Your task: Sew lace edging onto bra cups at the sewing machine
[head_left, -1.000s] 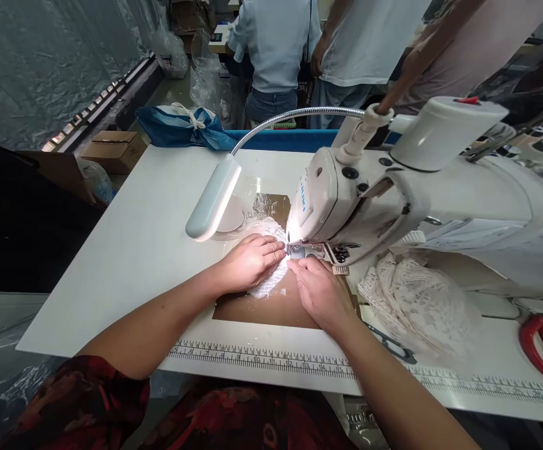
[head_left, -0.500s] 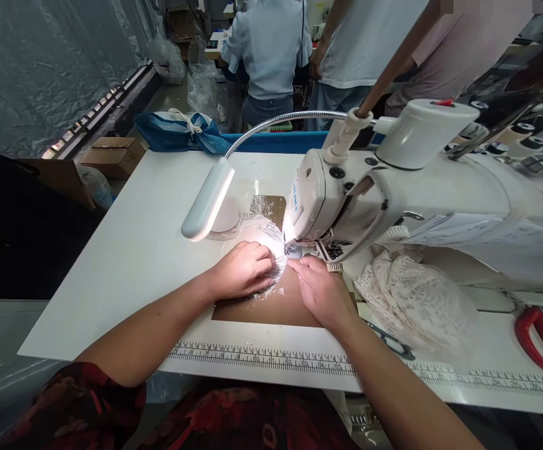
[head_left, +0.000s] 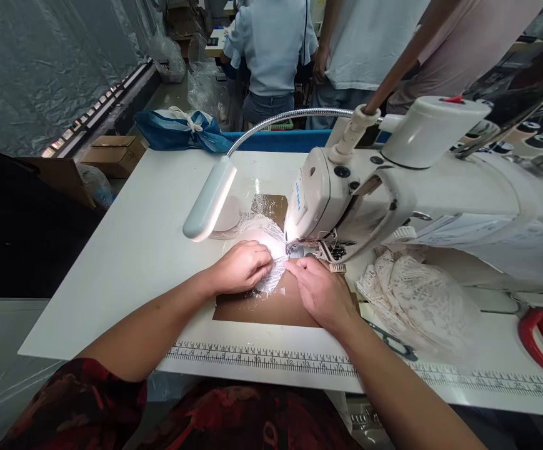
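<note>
A white lace cup [head_left: 271, 282], shaped like a bra cup, lies under the needle end of the sewing machine [head_left: 306, 200]. My left hand [head_left: 240, 267] rests on its near left side, fingers curled and closed on the lace. At the cup's right edge, close to the presser foot, my right hand [head_left: 320, 290] pinches the lace with thumb and index finger; the exact grip is partly hidden. Beneath the work is a brown sheet [head_left: 252, 310] on the white table. Lamp light falls brightly on the needle area and washes out some of the lace.
The lamp [head_left: 210, 200] hangs left of the needle. Stacked lace pieces [head_left: 421, 297] lie right, near red-handled scissors [head_left: 540, 340]. A pale round piece [head_left: 227, 214] sits behind the cup. A ruler strip [head_left: 262, 359] runs along the front edge. People stand beyond the table.
The lace cup has turned slightly under the needle, and more of its near edge shows. My left hand's fingers have drawn in and moved up a little. My right hand stays almost in place.
</note>
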A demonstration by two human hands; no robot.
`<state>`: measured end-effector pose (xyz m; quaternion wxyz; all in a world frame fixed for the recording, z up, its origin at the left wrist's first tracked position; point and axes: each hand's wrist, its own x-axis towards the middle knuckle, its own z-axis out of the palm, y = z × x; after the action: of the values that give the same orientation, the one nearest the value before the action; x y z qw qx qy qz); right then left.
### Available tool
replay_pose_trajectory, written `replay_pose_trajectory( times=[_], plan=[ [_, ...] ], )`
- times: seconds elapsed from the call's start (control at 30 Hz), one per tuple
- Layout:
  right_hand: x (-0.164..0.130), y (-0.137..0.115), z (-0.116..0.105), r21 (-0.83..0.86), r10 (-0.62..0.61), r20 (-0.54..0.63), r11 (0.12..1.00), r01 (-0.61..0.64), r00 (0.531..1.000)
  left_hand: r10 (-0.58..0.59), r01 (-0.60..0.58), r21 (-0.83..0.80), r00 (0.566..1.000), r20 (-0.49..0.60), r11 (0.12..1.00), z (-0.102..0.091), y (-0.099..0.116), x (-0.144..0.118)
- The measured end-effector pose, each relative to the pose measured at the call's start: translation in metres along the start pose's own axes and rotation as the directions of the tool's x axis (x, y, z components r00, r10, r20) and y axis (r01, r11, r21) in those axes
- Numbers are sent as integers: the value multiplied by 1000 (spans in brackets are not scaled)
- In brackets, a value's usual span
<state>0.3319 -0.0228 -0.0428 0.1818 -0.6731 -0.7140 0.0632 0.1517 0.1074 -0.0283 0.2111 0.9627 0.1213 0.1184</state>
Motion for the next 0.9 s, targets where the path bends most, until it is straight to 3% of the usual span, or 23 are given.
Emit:
replay_pose_trajectory(
  times=[0.23,0.37,0.63,0.9],
  plan=[
    [-1,-5,1,-176,-57,45,982,64,997,210,-212,69,977,38,975,2,-5,-5],
    [-3,-8,1,-228,-28,64,973,42,998,252,-263,126,963,93,957,1,-8,-6],
    [-3,-7,4,-265,-11,12,964,14,1000,190,-195,129,981,46,972,6,-8,-6],
    [-2,-1,2,-184,10,23,983,-6,1000,121,-124,135,992,33,983,6,-5,-7]
  ],
)
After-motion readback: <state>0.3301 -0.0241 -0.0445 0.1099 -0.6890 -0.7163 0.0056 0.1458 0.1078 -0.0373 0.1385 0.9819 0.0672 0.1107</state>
